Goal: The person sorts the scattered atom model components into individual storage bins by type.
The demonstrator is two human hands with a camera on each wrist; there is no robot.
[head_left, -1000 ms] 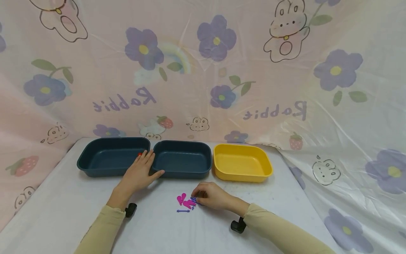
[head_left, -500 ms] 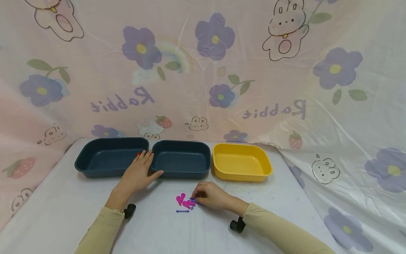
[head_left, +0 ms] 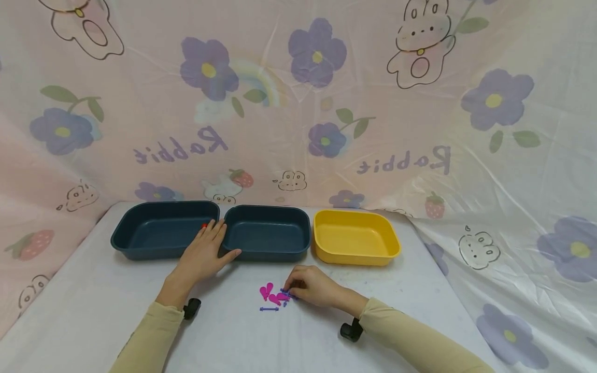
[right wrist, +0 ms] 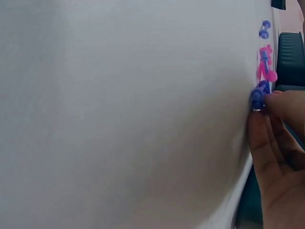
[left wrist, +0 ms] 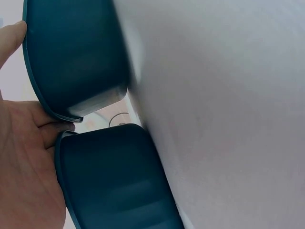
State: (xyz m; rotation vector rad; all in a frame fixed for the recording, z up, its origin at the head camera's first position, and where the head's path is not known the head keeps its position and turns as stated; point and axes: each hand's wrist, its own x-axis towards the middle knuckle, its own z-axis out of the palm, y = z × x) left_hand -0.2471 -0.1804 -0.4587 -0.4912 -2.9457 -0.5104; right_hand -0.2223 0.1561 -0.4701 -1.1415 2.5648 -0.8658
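Note:
My left hand (head_left: 202,254) lies with straight, spread fingers over the neighbouring rims of the left dark blue tray (head_left: 172,254) and the middle dark blue tray (head_left: 268,257). In the left wrist view its palm (left wrist: 28,167) is against these rims. My right hand (head_left: 314,287) pinches small purple rods (right wrist: 258,97) with knobbed ends between thumb and fingertips, low over the white cloth; how many it holds I cannot tell. Beside its fingertips lies a small heap of pink drop-shaped pieces (head_left: 274,299). A single purple rod (head_left: 269,309) lies in front of them.
A yellow tray (head_left: 356,259) stands to the right of the two blue ones. Something small and red (head_left: 204,226) shows in the left tray, partly behind the left fingers. A printed curtain (head_left: 280,129) hangs behind the cloth-covered table (head_left: 224,336).
The right fingertips have shifted slightly, and the purple rods at them sit at a different angle, a little to the right. The left hand stays in place on the trays.

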